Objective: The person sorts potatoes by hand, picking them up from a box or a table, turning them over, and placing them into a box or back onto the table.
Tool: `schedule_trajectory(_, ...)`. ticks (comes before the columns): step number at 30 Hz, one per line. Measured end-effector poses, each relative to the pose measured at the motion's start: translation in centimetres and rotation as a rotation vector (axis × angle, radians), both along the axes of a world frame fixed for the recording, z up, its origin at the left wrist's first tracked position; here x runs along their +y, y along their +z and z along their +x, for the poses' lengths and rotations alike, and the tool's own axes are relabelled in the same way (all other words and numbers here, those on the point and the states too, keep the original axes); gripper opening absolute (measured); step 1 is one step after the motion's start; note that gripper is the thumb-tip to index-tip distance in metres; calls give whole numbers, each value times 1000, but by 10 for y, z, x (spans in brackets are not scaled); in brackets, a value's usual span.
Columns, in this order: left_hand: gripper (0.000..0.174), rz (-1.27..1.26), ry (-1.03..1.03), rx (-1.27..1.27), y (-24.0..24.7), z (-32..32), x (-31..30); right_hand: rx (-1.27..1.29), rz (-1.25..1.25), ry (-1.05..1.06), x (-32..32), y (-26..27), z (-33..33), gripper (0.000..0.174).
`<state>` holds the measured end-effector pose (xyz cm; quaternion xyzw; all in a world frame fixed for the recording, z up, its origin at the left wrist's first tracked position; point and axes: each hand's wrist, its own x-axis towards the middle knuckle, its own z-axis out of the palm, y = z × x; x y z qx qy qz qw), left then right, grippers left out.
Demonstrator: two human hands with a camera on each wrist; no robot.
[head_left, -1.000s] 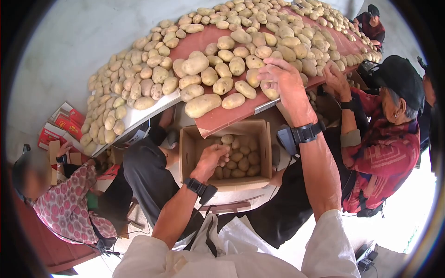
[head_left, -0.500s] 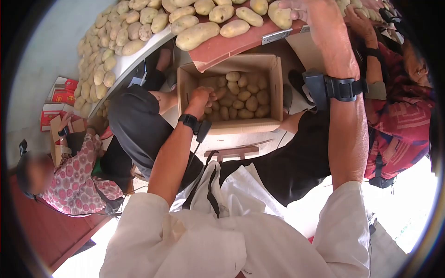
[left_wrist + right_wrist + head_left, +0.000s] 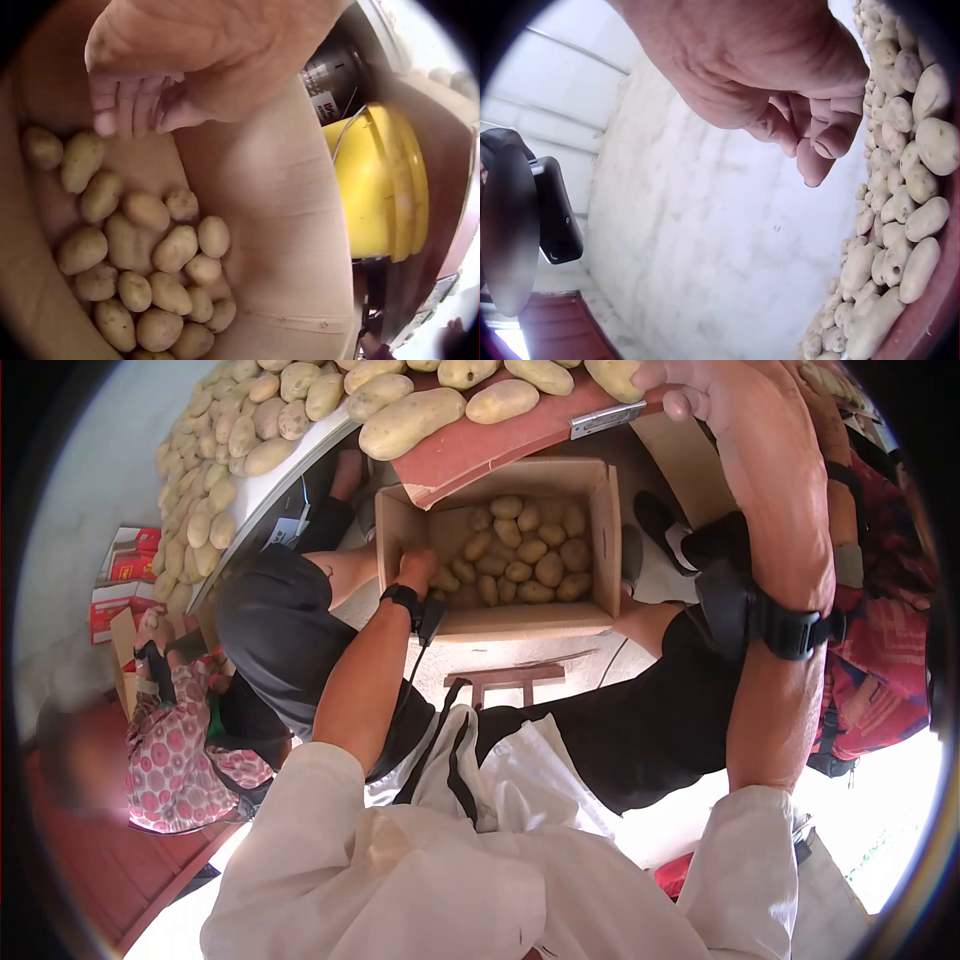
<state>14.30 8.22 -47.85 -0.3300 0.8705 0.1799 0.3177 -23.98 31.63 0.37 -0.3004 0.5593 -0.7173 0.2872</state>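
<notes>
Inside the carton [image 3: 530,628], left hand [image 3: 416,568] has moved toward the left wall, fingers relaxed, nothing visibly grasped; boxed potatoes [image 3: 549,569] look less covered, so easier to see. Farther out, right hand [image 3: 780,71] is loosely bent, apparently empty, near tabletop potatoes [image 3: 413,424] on red boards [image 3: 480,452]; contact, can't tell.

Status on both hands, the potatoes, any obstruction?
Left hand inside the open carton, fingers loose, no potato seen in it. Right hand by potatoes at the table's edge, contact unclear. Nothing seen covering the carton.
</notes>
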Motion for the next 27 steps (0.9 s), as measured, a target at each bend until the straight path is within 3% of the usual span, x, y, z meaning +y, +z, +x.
schedule_trajectory(1, 21, 33, 149, 72, -53, 7, -38, 0, 2, -1, 1, 1, -1, 20)
schedule_trajectory(2, 21, 34, 148, 74, -57, 0, -37, -29, 24, 19, 1, 1, -4, 20)
schedule_trajectory(4, 19, -267, -267, -42, -53, -24, -22, -52, 45, 37, 2, 2, -2, 20)
schedule_trajectory(5, 19, -267, -267, -37, -15, -28, 7, 16, 69, -36, 2, 2, 4, 19)
schedule_trajectory(7, 24, -173, -318, 18, 61, -76, 7, 87, 96, -106, 1, 4, 10, 19)
schedule_trajectory(8, 24, -172, -317, 19, 41, -74, 2, 101, 192, -164, 1, 7, 11, 18)
schedule_trajectory(10, 37, -28, 72, 228, -17, -61, -8, 114, 292, -218, 2, 3, 4, 18)
schedule_trajectory(11, 37, -23, 73, 227, -17, -67, -7, 130, 303, -114, 7, -3, -7, 23)
schedule_trajectory(13, 50, 23, 313, 171, -2, -84, 8, 146, 325, -8, 13, -9, -17, 29)
schedule_trajectory(16, 56, 106, 467, 143, 41, -105, 24, 140, 306, 10, 15, -13, -21, 28)
schedule_trajectory(19, 60, 166, 445, 208, 47, -113, 32, 131, 338, 16, 12, -15, -25, 27)
schedule_trajectory(27, 76, 247, 273, 282, 4, -108, 22, 139, 366, 20, 8, -16, -25, 28)
